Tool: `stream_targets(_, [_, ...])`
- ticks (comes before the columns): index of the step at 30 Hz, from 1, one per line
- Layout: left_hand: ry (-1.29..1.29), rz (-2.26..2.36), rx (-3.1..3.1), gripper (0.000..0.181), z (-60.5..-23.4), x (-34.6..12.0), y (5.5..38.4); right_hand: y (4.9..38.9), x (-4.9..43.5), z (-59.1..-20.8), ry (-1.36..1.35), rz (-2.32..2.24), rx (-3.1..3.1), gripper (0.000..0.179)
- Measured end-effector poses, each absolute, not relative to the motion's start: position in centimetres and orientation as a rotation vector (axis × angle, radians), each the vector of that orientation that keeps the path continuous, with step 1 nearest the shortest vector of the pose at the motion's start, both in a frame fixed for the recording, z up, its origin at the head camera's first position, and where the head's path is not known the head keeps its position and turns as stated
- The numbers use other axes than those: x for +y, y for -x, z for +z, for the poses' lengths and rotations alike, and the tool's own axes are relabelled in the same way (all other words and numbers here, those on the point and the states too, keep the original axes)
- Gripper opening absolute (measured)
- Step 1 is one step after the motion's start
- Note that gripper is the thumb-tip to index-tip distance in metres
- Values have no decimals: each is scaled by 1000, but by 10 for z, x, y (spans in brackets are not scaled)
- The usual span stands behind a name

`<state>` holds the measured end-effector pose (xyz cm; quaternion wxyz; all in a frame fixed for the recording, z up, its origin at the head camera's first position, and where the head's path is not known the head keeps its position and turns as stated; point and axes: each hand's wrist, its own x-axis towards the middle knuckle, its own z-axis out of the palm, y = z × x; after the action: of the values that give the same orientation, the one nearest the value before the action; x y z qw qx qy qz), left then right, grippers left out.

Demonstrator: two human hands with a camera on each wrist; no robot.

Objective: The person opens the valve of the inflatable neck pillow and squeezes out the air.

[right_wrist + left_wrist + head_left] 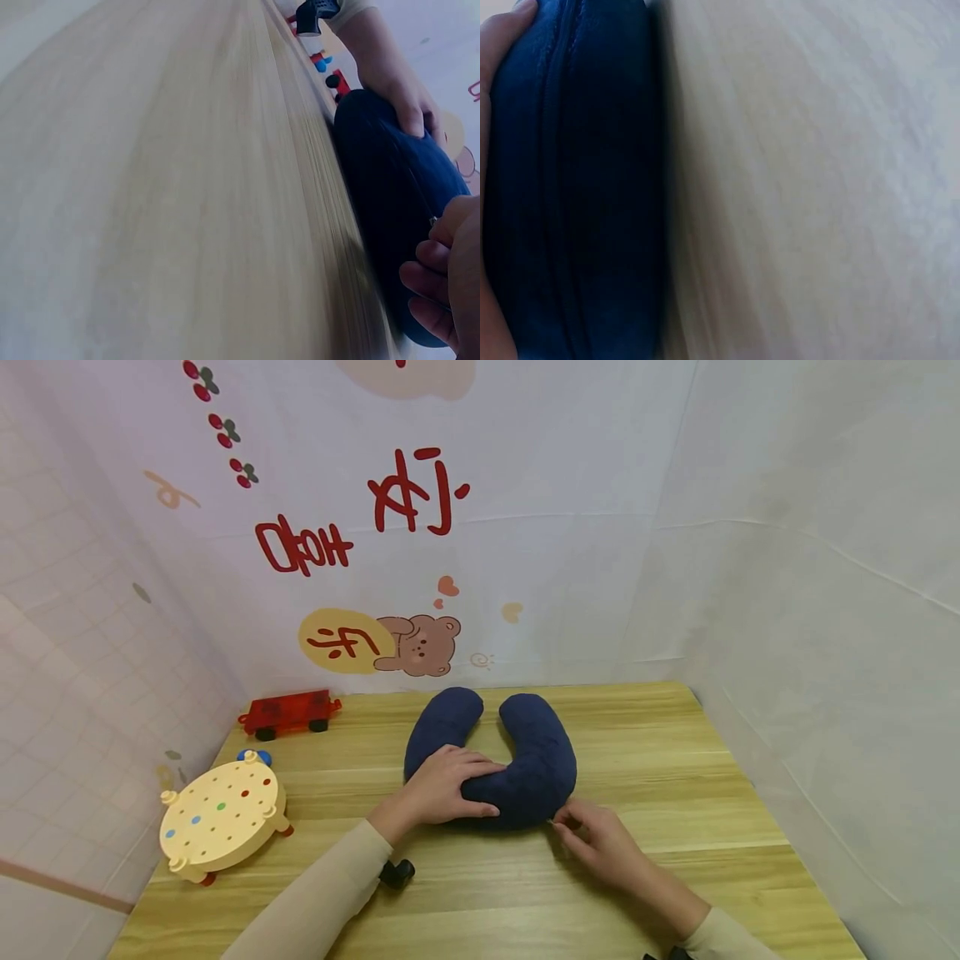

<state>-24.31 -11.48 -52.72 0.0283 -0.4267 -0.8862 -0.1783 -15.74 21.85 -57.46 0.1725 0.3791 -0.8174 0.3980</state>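
A navy U-shaped neck pillow lies on the wooden table, its two ends toward the back wall. My left hand grips the left part of its near curve, fingers over the top and thumb along the near side. In the left wrist view a zipper seam runs along the pillow's side. My right hand is at the pillow's near right edge, pinching a small metal zipper pull between thumb and forefinger. The right hand's other fingers are curled beside the pillow.
A red toy wagon with black wheels stands at the back left. Nearer, a round cream pegged toy board with coloured dots lies tilted, a blue piece behind it. White printed cloth walls border the table.
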Motion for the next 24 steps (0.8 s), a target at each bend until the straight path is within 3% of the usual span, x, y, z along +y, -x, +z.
stream_targets(24, [1091,-538,-2818,75,-528,-101,234,159,200,-578,-1037,1233,-2322,24])
